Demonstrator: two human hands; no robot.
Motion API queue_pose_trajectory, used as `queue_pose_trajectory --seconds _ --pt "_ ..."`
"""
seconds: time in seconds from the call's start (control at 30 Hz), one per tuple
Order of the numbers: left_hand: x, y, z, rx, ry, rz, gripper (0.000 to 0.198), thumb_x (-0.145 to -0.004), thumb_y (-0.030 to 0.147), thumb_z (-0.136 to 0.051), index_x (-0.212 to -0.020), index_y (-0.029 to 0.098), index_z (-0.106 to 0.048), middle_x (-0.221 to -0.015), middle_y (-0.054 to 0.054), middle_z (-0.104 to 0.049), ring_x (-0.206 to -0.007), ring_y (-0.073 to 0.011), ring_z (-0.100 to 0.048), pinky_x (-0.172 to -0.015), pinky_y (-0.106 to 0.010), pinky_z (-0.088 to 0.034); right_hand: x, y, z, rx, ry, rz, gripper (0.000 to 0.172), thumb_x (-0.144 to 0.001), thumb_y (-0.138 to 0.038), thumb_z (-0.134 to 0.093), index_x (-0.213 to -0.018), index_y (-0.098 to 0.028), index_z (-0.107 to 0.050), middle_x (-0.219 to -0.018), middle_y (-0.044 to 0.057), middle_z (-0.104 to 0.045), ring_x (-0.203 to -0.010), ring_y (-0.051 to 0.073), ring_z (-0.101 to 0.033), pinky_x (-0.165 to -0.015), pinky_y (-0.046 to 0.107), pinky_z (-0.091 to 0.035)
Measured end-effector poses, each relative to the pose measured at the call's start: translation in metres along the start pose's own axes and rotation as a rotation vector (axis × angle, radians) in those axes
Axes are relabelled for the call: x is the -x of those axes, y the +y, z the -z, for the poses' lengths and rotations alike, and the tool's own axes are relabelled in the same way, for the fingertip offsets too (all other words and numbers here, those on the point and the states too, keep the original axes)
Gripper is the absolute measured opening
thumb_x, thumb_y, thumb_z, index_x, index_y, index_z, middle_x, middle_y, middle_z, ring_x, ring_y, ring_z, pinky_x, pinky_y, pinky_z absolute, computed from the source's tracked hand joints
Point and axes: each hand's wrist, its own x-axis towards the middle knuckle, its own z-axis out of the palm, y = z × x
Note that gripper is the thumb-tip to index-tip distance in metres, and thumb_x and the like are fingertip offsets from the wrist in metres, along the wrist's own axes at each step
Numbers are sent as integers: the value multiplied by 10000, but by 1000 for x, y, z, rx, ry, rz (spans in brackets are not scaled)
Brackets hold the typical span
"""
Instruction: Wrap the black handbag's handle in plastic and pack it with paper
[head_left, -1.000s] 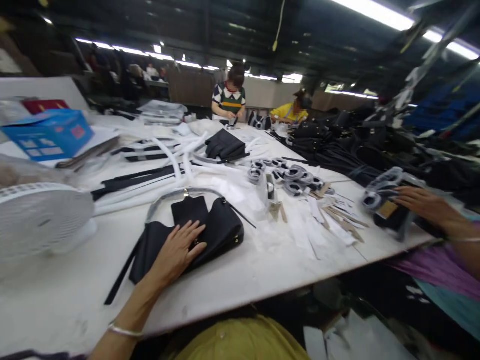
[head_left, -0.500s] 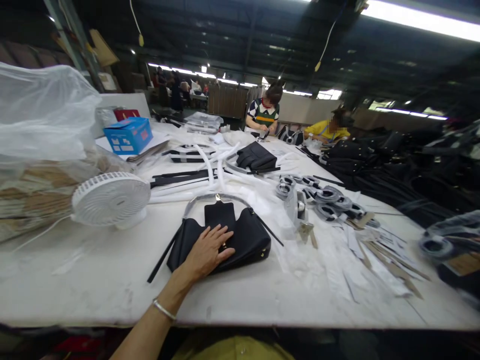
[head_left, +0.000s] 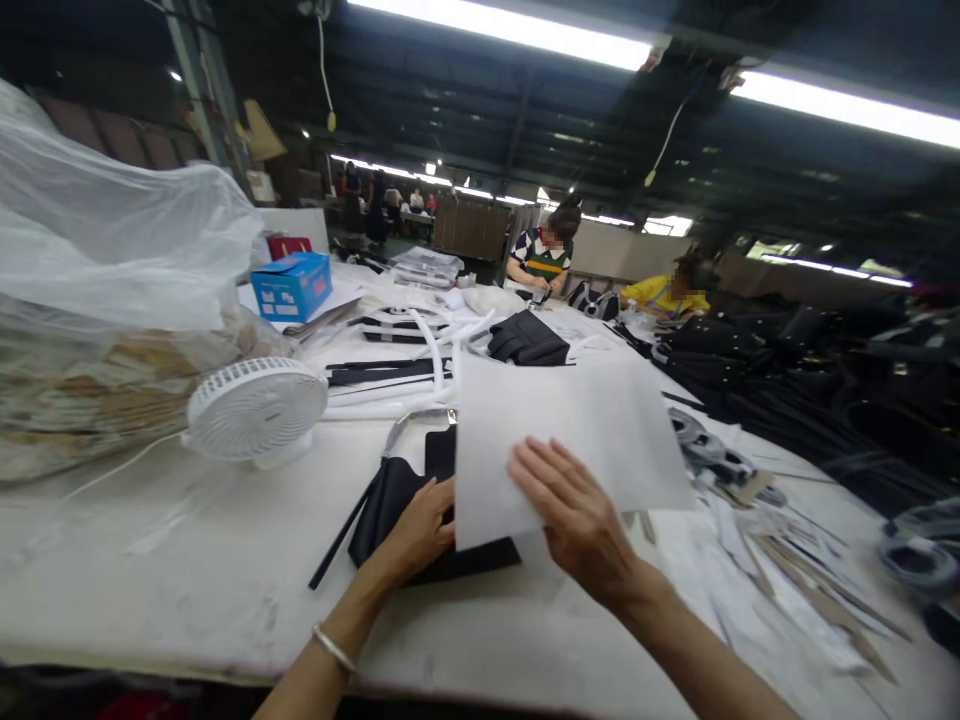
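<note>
A black handbag lies on the white table, its wrapped handle toward the back and a black strap at its left. A white sheet hangs over the bag's right part and hides it. My left hand, with a bracelet on the wrist, rests on the bag at the sheet's left edge; its fingertips are partly hidden by the sheet. My right hand lies against the face of the sheet, fingers stretched out, with no visible grip on it.
A white fan and a blue box stand at the left, beside a plastic-covered heap. Another black bag lies farther back. Wrapped rings and scraps are at the right. Two people work across the table.
My right hand has come into view with the white sheet, which now covers the bag's right part. My left hand has shifted slightly on the bag. The camera view has turned a little.
</note>
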Motion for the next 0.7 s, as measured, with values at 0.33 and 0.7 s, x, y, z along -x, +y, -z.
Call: queue_pose_trajectory --seconds 0.33,0.7 --pt "-4 -11 25 851 341 369 456 -757 400 -784 -1072 89 -673 -976 -146 -746 -978 -307 -690 -852 -380 -556 -10 27 -86 -329 -487 37 610 -767 -104 -553 -1346 -297 -534 -1376 45 -584 -1298 209 -501 -1154 451 -283" --pt "-10 -23 18 765 607 428 234 -814 217 -696 -1021 107 -697 -1041 -125 -743 -1058 -287 -668 -1029 -406 -464 3 86 -65 -295 -689 -1017 838 -742 -468 -657 -1472 -168 -375 -1276 129 -630 -1117 302 -620 -960 397 -448"
